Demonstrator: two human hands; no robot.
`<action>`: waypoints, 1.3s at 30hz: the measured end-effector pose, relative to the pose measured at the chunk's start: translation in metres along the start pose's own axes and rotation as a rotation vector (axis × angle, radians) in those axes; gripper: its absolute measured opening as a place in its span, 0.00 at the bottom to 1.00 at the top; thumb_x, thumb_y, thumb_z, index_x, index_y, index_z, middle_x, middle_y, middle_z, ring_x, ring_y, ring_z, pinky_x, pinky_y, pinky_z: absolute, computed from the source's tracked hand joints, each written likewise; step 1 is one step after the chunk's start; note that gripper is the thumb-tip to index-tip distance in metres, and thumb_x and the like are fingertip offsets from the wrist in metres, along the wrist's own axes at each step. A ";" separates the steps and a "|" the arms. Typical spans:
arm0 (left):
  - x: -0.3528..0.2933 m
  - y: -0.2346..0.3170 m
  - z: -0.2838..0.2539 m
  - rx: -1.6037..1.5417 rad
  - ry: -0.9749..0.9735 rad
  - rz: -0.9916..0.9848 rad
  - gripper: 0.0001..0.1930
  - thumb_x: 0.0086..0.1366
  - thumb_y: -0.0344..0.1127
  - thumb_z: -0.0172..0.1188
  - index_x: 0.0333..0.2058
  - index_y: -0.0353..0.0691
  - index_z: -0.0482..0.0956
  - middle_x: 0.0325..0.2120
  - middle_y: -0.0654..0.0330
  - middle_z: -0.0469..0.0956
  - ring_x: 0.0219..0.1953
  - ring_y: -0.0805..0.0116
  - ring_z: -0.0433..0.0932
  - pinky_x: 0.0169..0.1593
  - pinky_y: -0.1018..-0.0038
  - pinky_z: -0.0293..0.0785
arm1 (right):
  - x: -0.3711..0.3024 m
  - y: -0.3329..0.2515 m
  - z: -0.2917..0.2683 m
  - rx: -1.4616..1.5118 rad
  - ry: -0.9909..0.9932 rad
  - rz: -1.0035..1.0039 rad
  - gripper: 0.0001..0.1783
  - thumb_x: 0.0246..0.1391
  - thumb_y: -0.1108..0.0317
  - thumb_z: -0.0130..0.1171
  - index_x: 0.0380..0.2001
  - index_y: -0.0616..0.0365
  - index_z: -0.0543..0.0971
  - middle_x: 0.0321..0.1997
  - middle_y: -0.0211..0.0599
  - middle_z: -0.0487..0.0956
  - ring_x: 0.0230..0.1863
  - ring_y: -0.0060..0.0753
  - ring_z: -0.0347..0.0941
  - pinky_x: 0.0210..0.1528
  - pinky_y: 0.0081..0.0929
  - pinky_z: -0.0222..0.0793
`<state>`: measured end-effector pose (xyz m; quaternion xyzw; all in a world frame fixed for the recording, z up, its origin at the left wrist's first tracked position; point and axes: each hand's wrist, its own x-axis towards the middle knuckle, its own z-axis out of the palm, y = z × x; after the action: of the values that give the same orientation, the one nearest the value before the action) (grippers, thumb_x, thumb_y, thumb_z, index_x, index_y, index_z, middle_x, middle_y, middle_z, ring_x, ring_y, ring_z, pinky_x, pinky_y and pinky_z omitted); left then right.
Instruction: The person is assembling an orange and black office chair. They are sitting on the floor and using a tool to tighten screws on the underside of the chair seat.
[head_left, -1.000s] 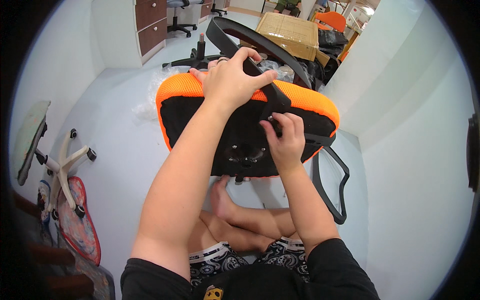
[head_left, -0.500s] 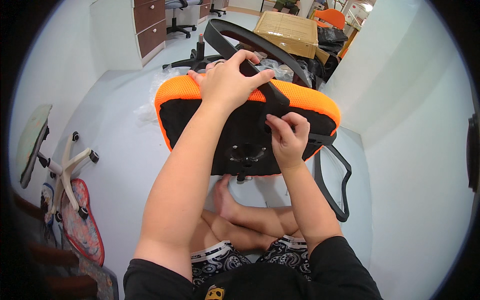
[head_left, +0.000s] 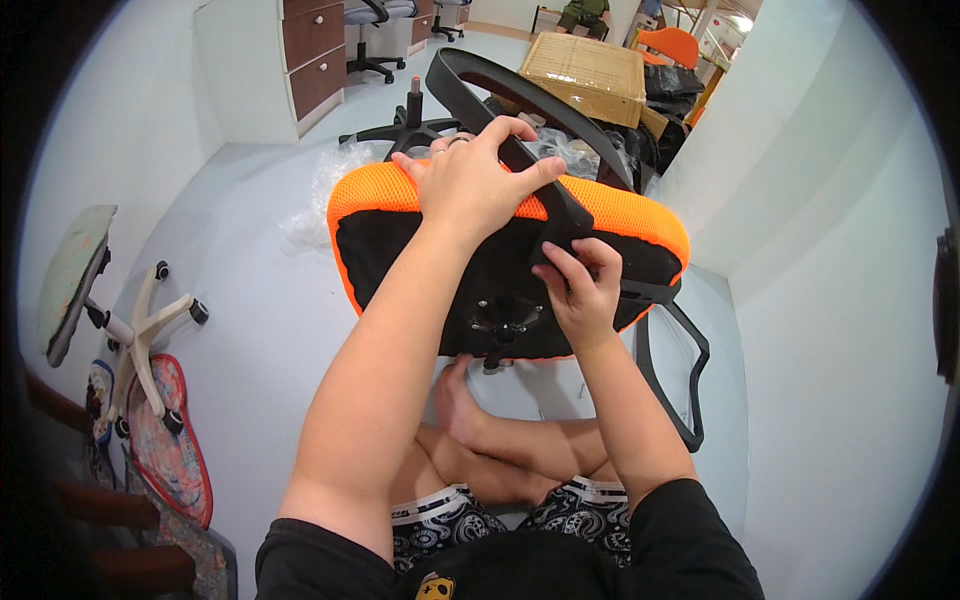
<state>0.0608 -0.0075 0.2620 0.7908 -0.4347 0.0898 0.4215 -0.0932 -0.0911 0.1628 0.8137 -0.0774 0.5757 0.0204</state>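
Observation:
In front of me a chair seat [head_left: 400,250] stands tipped on its edge, its black underside towards me and orange mesh along the rim. A black loop armrest [head_left: 560,205] lies against its upper side. My left hand [head_left: 475,190] grips that armrest between thumb and index finger, the other fingers resting on the orange mesh. My right hand [head_left: 588,292] is closed in a pinch at the armrest's lower end, against the underside; whatever is between its fingertips is hidden. A second black armrest [head_left: 697,350] sticks out at the seat's lower right.
Behind the seat are a black chair base [head_left: 415,130], clear plastic wrap [head_left: 335,185] and a cardboard box [head_left: 585,75]. A white-legged chair [head_left: 145,335] and a red-edged mat [head_left: 170,440] are at left. A white wall [head_left: 830,250] stands at right. Another person [head_left: 585,14] sits far back.
The view has shifted slightly, so the seat appears a little lower and further right. My right fingertips have changed position slightly at the armrest's end; my left hand keeps its grip.

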 end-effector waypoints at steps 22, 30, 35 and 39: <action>-0.006 -0.001 -0.001 -0.007 0.025 0.022 0.29 0.50 0.69 0.61 0.45 0.60 0.79 0.33 0.58 0.81 0.53 0.51 0.72 0.61 0.34 0.37 | 0.004 -0.001 -0.005 -0.016 -0.008 -0.082 0.14 0.36 0.73 0.70 0.31 0.48 0.81 0.40 0.31 0.72 0.41 0.37 0.68 0.42 0.32 0.66; -0.005 -0.001 0.000 0.006 0.027 0.016 0.29 0.50 0.69 0.61 0.45 0.60 0.79 0.33 0.58 0.81 0.52 0.52 0.72 0.61 0.34 0.37 | 0.006 0.005 -0.011 -0.112 -0.060 -0.183 0.14 0.35 0.70 0.74 0.30 0.48 0.82 0.41 0.33 0.69 0.45 0.40 0.66 0.45 0.35 0.65; -0.006 -0.001 0.000 -0.025 0.034 0.013 0.29 0.49 0.69 0.62 0.45 0.60 0.79 0.32 0.58 0.81 0.53 0.52 0.72 0.62 0.34 0.37 | 0.004 0.006 -0.009 -0.009 0.011 0.020 0.14 0.36 0.70 0.73 0.30 0.47 0.82 0.43 0.33 0.69 0.46 0.40 0.66 0.46 0.34 0.65; -0.004 -0.001 0.000 -0.019 0.048 0.004 0.29 0.48 0.68 0.63 0.45 0.60 0.79 0.32 0.58 0.81 0.54 0.52 0.71 0.62 0.34 0.35 | 0.006 0.008 -0.009 -0.144 -0.010 -0.151 0.14 0.36 0.67 0.74 0.30 0.46 0.82 0.44 0.33 0.68 0.47 0.40 0.65 0.48 0.35 0.65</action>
<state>0.0590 -0.0046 0.2599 0.7834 -0.4268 0.1054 0.4394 -0.1007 -0.0990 0.1714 0.8166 -0.0571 0.5614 0.1216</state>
